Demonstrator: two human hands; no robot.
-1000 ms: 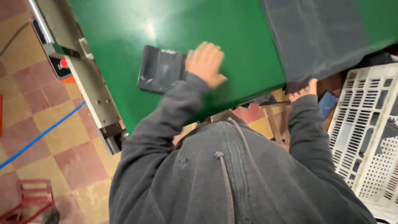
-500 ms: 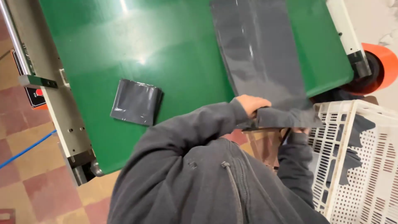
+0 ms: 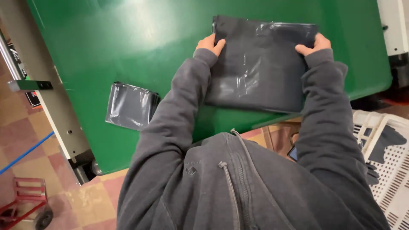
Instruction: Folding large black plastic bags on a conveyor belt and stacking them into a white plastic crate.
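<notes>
A large dark grey plastic bag [image 3: 260, 64], folded over, lies flat on the green table [image 3: 128, 42]. My left hand [image 3: 209, 44] grips its left edge and my right hand [image 3: 314, 43] grips its right edge, near the top corners. A smaller folded dark grey bag [image 3: 130, 105] rests on the table to the left, apart from both hands. My grey hooded sleeves cover part of the big bag's sides.
A white slatted plastic crate [image 3: 390, 157] stands at the lower right with a dark bag piece in it. A grey metal frame rail [image 3: 42, 89] runs along the table's left side. A small red trolley [image 3: 25, 200] sits on the tiled floor at lower left.
The long bag that hung over the table's near edge has been folded into a shorter rectangle on the table. Both hands moved up onto its side edges.
</notes>
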